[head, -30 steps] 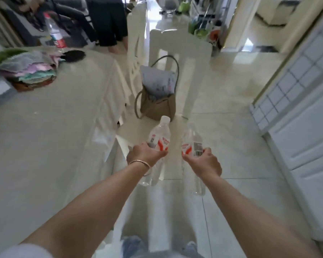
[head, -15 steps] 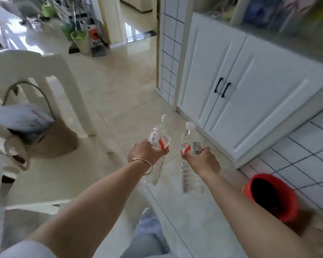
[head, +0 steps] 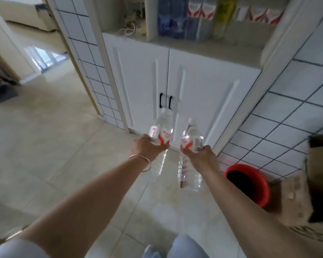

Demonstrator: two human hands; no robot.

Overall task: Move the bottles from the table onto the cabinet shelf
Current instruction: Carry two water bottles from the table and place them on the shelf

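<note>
Two clear plastic water bottles with red-and-white labels, one gripped in left hand (head: pixel 147 147), left bottle (head: pixel 161 132), other in right hand (head: pixel 201 155), right bottle (head: pixel 191 140), before white two-door cabinet (head: pixel 194 84); red round bucket (head: pixel 250 185) beside.

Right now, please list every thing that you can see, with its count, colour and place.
clear plastic water bottles with red-and-white labels: two, one gripped in each hand, in front of the cabinet doors
white cabinet with two doors and black handles: one, straight ahead
bottles on the open shelf: several, blurred, above the doors
red plastic bucket: one, floor, right
brown cardboard box: one, far right
hands: left, right, each holding a bottle
</note>
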